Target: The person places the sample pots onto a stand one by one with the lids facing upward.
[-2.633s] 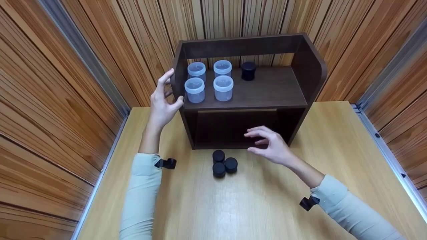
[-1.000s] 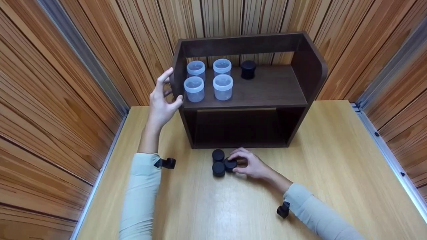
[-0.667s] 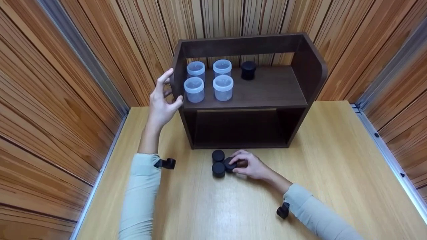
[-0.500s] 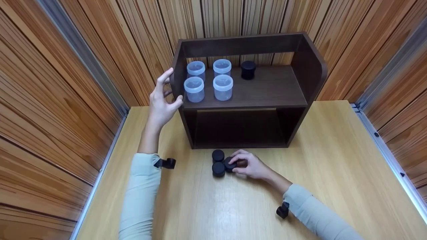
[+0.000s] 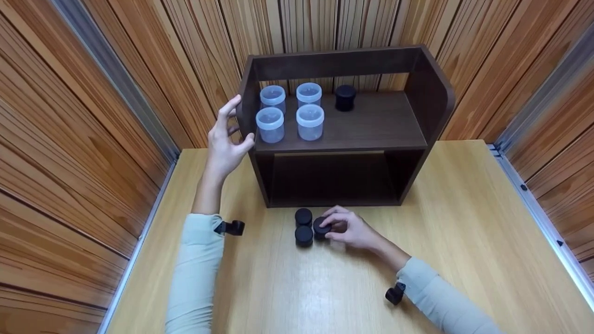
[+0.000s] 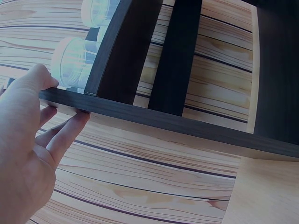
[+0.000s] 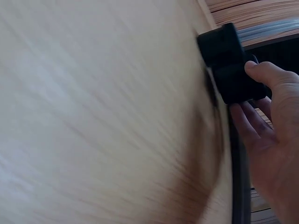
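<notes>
Wood-grain panels (image 5: 287, 28) close in a pale wooden bench (image 5: 297, 287), where, just in front of a dark brown shelf unit (image 5: 385, 121), is a small black lidded jar (image 5: 319, 230). Its side and lid are pinched by the right hand (image 5: 351, 231), thumb opposing fingers; whether the base rests on the wood cannot be told. It looks like rigid plastic, so probably light, stiff and hard to break, though the smooth wall might slip. Opposite points on the side wall seem the surest hold, since a grip on the lid alone could turn it if loose. Just to its left sit a front black jar (image 5: 304, 236) and a rear black jar (image 5: 303, 216), near enough to be knocked. Farther out, the left hand (image 5: 226, 144) grips the edge of the unit's left side panel (image 6: 187, 125), which should steady it. On the upper deck stand four translucent jars (image 5: 310, 124) at left and another black jar (image 5: 345, 99) toward the back.
</notes>
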`<state>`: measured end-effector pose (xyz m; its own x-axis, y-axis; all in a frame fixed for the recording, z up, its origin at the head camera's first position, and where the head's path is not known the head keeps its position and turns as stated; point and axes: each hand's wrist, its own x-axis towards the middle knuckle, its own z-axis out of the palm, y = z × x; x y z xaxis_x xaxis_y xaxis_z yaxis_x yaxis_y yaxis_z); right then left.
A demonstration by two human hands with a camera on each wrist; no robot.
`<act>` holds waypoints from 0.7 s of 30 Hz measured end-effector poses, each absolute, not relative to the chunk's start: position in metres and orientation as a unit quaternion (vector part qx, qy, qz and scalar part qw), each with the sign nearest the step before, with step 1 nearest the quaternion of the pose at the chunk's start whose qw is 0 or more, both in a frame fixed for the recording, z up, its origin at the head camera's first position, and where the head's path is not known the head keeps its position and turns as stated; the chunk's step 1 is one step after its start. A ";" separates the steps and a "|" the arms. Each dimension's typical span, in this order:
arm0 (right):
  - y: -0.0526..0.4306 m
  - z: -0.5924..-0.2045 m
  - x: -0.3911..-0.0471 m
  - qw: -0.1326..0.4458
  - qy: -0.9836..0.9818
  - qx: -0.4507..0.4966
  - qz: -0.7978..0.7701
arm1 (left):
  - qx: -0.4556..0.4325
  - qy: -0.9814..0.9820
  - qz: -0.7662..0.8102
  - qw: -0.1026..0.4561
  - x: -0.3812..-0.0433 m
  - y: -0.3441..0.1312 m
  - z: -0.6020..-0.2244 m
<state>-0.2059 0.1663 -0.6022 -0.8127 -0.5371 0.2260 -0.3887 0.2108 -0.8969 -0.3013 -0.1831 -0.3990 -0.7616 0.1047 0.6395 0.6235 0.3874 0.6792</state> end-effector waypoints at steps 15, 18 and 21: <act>0.179 -0.555 -0.199 0.046 0.781 -0.300 -0.546 | -0.236 -0.789 -0.502 0.266 -0.302 -0.183 -0.401; 0.182 -0.548 -0.200 0.034 0.782 -0.306 -0.543 | -0.235 -0.789 -0.501 0.267 -0.302 -0.183 -0.400; 0.184 -0.538 -0.201 0.016 0.780 -0.312 -0.543 | -0.236 -0.789 -0.502 0.266 -0.302 -0.183 -0.399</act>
<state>-0.2010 0.1838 -0.5382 -0.8050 -0.5032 0.3141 -0.4694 0.2167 -0.8559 -0.3021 -0.1829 -0.3994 -0.7474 0.1058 0.6559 0.6389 0.3853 0.6659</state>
